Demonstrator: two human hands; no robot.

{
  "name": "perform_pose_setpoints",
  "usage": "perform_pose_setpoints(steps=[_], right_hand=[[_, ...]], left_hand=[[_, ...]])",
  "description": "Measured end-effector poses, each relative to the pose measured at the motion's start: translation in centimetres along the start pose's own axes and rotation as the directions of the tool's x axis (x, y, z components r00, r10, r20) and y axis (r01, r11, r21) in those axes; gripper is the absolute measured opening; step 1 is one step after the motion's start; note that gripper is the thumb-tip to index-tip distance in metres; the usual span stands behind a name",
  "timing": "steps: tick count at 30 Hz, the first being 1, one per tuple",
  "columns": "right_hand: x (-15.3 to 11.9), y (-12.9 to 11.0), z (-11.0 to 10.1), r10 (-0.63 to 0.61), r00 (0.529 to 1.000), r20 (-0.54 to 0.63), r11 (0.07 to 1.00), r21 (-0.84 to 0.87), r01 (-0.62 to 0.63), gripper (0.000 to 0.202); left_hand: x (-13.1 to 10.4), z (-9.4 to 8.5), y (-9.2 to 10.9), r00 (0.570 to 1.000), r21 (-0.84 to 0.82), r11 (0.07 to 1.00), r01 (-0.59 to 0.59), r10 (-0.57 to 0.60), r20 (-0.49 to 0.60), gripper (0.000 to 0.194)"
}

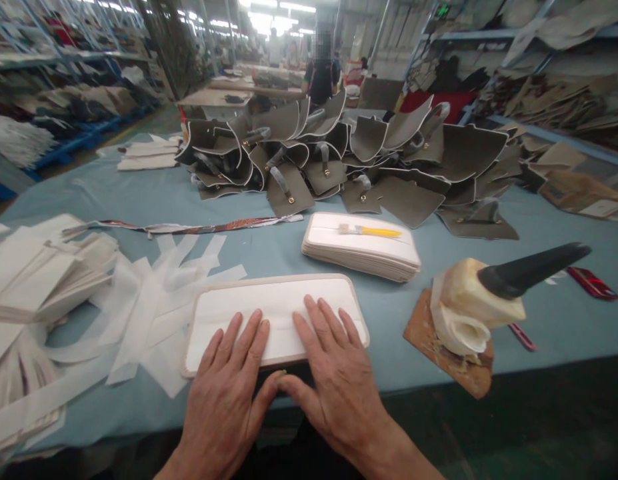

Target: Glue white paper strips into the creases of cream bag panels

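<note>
A white rectangular panel (276,300) with rounded corners and a beige edge lies at the near side of the table. My left hand (229,380) rests flat on its left half, fingers stretched out. On the right half lies my right hand (333,373), fingers spread and pressed to the surface. The two thumbs meet at the panel's near edge. Just behind stands a stack of similar panels (359,263), with a yellow-handled brush (381,232) lying on top.
Right of the panel, a glue-crusted pot (459,300) with a black handle (529,270) sits on a brown board (419,327). Translucent strips (143,313) and pale pieces (29,267) lie at left. Grey bag parts (413,193) fill the far side. A person (321,77) is in the background.
</note>
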State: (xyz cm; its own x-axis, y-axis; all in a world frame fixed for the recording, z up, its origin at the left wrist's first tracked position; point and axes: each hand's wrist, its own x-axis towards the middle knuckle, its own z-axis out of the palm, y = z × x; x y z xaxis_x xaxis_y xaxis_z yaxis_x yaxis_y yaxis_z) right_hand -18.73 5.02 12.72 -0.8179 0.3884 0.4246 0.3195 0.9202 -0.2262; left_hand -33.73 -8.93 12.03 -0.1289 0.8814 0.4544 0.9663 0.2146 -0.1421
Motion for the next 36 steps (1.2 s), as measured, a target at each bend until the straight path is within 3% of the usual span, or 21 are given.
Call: perform_pose_setpoints(steps=[3,6,11,19,27,36], right_hand=[[1.3,-1.9,1.3,-0.033,0.999,0.027,0.998,0.062,0.032,0.066],[1.4,-2.4,2.4,0.010,0.999,0.048,0.999,0.047,-0.012,0.067],[0.4,-1.1,2.1,0.058,0.995,0.087,0.998,-0.037,-0.055,0.070],[-1.5,1.6,1.2,0.082,0.993,0.088,0.991,-0.115,-0.071,0.068],[-1.6,2.4,1.2,0.061,0.995,0.077,0.993,-0.109,-0.052,0.068],[-2.6,4.2,0.8,0.103,0.993,0.054,0.979,-0.179,-0.092,0.059]], left_hand=[[-0.1,0.4,0.0,1.000,-0.012,1.000,0.010,-0.010,-0.008,0.057],[-0.1,0.5,0.1,0.999,-0.012,1.000,0.022,-0.022,-0.023,0.055],[-0.5,0.0,-0.9,0.999,0.004,0.999,0.046,-0.046,-0.003,0.052],[-3.2,-0.3,-3.8,0.983,0.043,0.984,0.171,-0.173,0.053,0.061],[-3.5,0.5,-4.0,0.982,0.019,0.983,0.182,-0.182,0.058,0.065],[-4.5,0.5,-4.4,0.973,-0.015,0.973,0.232,-0.232,-0.017,0.060]])
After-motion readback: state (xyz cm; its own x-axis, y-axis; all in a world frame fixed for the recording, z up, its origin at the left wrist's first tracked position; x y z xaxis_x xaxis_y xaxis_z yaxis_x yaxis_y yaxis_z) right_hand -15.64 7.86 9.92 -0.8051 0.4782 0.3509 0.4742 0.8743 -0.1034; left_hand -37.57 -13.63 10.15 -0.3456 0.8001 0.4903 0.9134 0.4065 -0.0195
